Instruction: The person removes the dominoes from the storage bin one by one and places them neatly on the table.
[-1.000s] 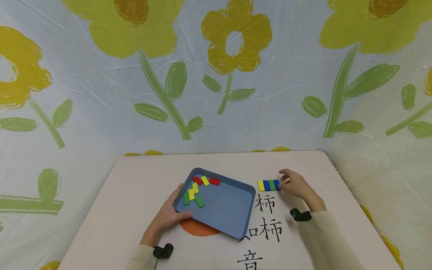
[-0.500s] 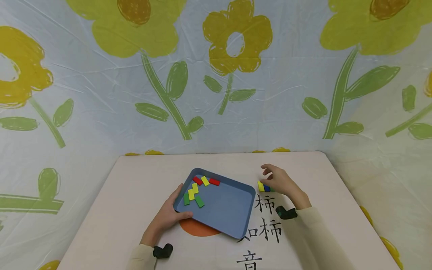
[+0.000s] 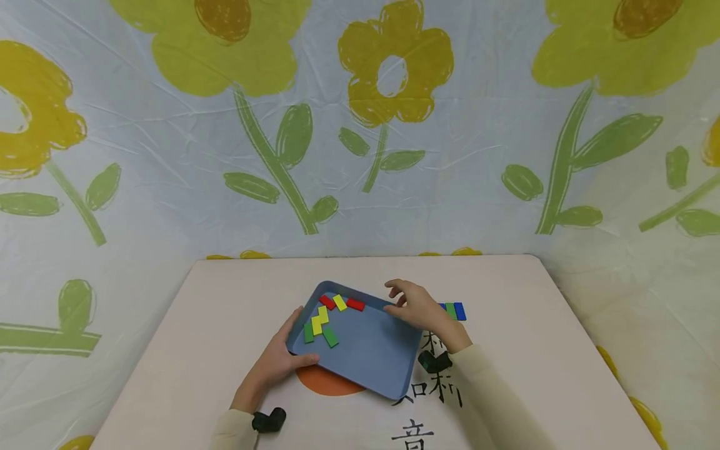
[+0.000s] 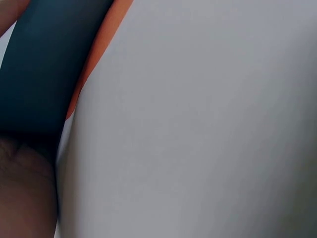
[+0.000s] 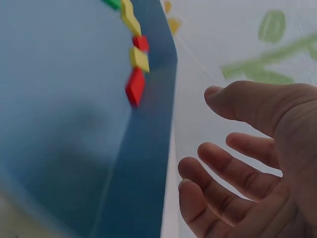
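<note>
A flowered cloth [image 3: 472, 169] stands behind and beside the table [image 3: 225, 312], whose pale top bears black characters and an orange patch. The blue tray [image 3: 365, 350] is turned askew to the table's far edge, about midway between the side edges. The left hand [image 3: 278, 356] grips the tray's left corner — thumb over the near rim, fingers along the left edge. The right hand [image 3: 419, 306] is above the far right corner, thumb and fingers spread and holding nothing; contact with the rim cannot be told. Blocks in the tray: two red blocks [image 3: 355, 304] with a yellow one between, along the far edge; two yellow blocks [image 3: 317, 325] and two green blocks [image 3: 330, 337] toward the left edge. Right of the tray — on the table, partly behind the right hand — a row shows blue, green [image 3: 451, 311] and blue blocks [image 3: 460, 311].
</note>
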`<state>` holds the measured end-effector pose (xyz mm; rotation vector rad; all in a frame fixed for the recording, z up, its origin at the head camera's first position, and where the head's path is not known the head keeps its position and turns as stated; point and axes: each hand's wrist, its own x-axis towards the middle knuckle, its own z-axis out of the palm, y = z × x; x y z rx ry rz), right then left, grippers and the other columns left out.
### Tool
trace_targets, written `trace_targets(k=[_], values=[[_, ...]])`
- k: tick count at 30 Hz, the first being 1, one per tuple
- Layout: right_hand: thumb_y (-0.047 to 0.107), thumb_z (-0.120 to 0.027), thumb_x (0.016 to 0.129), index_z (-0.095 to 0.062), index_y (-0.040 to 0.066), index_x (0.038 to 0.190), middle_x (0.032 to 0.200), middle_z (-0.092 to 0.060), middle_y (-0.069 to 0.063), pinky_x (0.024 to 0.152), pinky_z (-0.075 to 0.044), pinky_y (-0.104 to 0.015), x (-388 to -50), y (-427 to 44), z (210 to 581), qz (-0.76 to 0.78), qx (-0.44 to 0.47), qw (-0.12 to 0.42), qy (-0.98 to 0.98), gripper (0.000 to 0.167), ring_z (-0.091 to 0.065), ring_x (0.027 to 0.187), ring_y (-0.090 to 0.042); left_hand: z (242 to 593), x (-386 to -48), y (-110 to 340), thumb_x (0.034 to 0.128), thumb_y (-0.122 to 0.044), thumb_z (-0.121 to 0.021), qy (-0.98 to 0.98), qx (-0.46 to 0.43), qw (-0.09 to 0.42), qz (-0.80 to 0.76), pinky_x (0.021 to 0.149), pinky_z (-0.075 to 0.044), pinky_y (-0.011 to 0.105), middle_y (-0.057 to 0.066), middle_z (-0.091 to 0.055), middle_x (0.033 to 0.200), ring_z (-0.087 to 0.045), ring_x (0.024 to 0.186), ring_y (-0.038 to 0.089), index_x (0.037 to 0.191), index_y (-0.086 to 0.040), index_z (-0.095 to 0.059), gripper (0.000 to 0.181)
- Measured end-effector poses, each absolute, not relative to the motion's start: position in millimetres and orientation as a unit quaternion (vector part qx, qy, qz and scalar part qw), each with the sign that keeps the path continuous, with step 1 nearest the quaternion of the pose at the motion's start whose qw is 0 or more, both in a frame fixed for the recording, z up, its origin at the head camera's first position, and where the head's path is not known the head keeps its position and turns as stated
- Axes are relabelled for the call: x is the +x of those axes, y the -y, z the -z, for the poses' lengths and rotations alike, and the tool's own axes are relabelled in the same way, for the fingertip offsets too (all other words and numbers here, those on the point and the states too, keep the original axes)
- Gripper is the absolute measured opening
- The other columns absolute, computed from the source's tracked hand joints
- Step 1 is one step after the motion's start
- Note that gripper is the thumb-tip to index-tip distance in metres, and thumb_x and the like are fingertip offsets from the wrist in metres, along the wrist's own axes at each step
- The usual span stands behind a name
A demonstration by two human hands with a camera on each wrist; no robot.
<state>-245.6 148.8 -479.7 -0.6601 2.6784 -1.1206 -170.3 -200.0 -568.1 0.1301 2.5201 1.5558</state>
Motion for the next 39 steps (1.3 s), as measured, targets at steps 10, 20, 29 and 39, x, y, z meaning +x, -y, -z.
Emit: trace_targets(k=[10,20,29,39], values=[[0.018,-0.078,0.092,-0.056,-0.001,0.141,0.12,-0.067,-0.019,0.074,-0.058,-0.029,-247,-95,495,0.371,-0.279,0.132,-0.876,0.057,-0.065,0.086,-0.015,569,-172,199,0.0733,-0.039,-0.091,-0.846,0.052,0.081,-0.524,0.121,-0.025,0.069,0.008,-0.025,0.17,-0.029,0.152,0.037,0.166,-0.027,-0.014,0.122],[0.023,-0.081,0.09,-0.061,0.002,0.136,0.111,-0.067,-0.012,0.079,-0.054,-0.028,-246,-65,516,0.334,-0.324,0.148,-0.873,0.055,-0.058,0.087,-0.014,568,-171,200,0.0749,-0.041,-0.091,-0.851,0.045,0.084,-0.517,0.122,-0.022,0.069,0.008,-0.024,0.171,-0.025,0.155,0.038,0.166,-0.027,-0.016,0.119],[0.026,-0.084,0.086,-0.065,0.008,0.132,0.107,-0.066,-0.005,0.083,-0.055,-0.024,-242,-46,523,0.312,-0.316,0.161,-0.881,0.053,-0.056,0.09,-0.012,566,-171,201,0.0753,-0.038,-0.091,-0.849,0.048,0.083,-0.52,0.123,-0.021,0.068,0.007,-0.023,0.171,-0.023,0.157,0.038,0.166,-0.028,-0.018,0.117],[0.027,-0.085,0.085,-0.071,0.006,0.124,0.104,-0.069,0.0,0.084,-0.055,-0.022,-241,-37,531,0.293,-0.336,0.155,-0.882,0.046,-0.056,0.088,-0.008,567,-170,200,0.0768,-0.038,-0.09,-0.851,0.049,0.091,-0.515,0.122,-0.022,0.068,0.009,-0.022,0.172,-0.024,0.156,0.039,0.166,-0.027,-0.017,0.116]])
